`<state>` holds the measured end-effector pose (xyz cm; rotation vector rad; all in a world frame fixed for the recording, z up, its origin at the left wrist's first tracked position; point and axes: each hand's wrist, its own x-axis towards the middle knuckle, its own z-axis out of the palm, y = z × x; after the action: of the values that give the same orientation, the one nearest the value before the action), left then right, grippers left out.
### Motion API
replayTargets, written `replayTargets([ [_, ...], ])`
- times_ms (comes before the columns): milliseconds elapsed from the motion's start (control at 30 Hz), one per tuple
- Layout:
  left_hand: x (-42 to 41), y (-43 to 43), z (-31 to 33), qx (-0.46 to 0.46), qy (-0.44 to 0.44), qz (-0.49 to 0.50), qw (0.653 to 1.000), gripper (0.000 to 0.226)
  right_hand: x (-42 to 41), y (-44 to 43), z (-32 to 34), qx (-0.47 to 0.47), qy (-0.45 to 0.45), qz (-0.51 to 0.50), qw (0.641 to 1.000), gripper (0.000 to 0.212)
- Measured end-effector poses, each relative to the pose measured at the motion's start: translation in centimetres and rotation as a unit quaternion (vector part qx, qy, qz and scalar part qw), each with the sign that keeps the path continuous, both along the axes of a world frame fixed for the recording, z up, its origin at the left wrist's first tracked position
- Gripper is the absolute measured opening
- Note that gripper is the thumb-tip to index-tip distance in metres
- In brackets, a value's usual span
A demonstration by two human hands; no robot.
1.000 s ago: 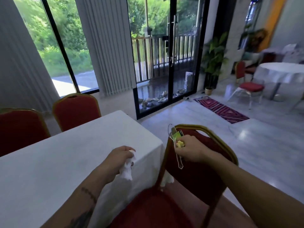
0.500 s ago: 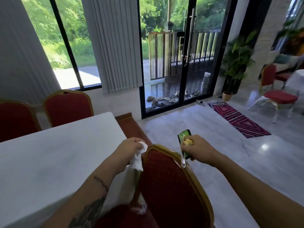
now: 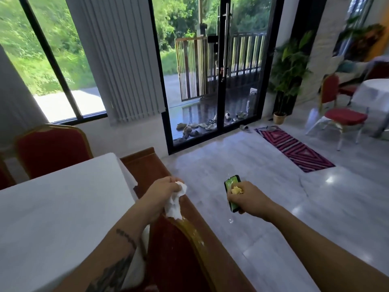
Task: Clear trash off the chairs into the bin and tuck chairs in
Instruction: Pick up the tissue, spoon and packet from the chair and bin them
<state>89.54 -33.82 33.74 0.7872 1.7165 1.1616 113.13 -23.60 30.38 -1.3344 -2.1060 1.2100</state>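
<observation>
White crumpled tissue (image 3: 175, 202) is bunched up in the left hand (image 3: 163, 191), fingers curled tight round it, right over the gold top edge of the red chair back (image 3: 179, 245). Right hand (image 3: 245, 200) is closed too, gripping a green wrapper (image 3: 231, 185) plus a little yellow scrap (image 3: 236, 190) and some clear plastic thing poking out underneath, can't tell what exactly. That hand hangs out over the grey marble floor (image 3: 273, 175), not touching the chair.

White-clothed table (image 3: 52, 207) sits on the left with another red chair (image 3: 52, 148) behind it. Glass doors (image 3: 210, 81), a potted plant (image 3: 288, 68), striped rug (image 3: 292, 148) and one more chair (image 3: 339, 114) further off.

Compared with half a second ago, the chair back is lower in view and tucked closer to the table, and both hands keep hold of the same trash.
</observation>
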Motion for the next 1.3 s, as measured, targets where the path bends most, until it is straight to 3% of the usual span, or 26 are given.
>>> replayTargets([
  [333,1.9,13.6,-3.9,-0.033,-0.017,0.18,0.983,0.019,1.1,15.7,-3.6,-0.052,-0.05,0.088,0.994,0.016],
  [467,2.6,17.5,-4.9,-0.006,-0.062,0.266,0.962,0.035,0.7,21.3,-3.1,-0.044,-0.078,0.139,0.986,0.016],
  [600,1.5,19.8,-5.8,0.018,-0.083,0.346,0.935,0.033,-2.1,24.5,-3.1,-0.03,-0.082,0.177,0.98,0.024],
  [800,-4.7,21.3,-9.3,-0.061,-0.021,0.45,0.891,0.022,-11.6,27.3,-4.4,-0.011,-0.109,0.286,0.952,0.021],
  [933,-10.2,22.5,-12.1,-0.076,0.009,0.53,0.845,0.026,-19.5,28.9,-6.1,0.01,-0.136,0.35,0.927,0.021],
  [1033,-14.8,23.7,-13.9,-0.071,-0.037,0.56,0.825,0.021,-25.5,30.5,-7.6,0.009,-0.15,0.368,0.918,0.019],
  [1200,-21.2,25.2,-17.7,-0.02,-0.2,0.601,0.774,0.013,-34.5,32.8,-11.0,-0.027,-0.185,0.394,0.9,0.017],
  [1300,-22.6,25.3,-18.8,-0.026,-0.18,0.604,0.776,0.016,-37.2,33.0,-12.5,-0.041,-0.21,0.415,0.884,0.019],
])
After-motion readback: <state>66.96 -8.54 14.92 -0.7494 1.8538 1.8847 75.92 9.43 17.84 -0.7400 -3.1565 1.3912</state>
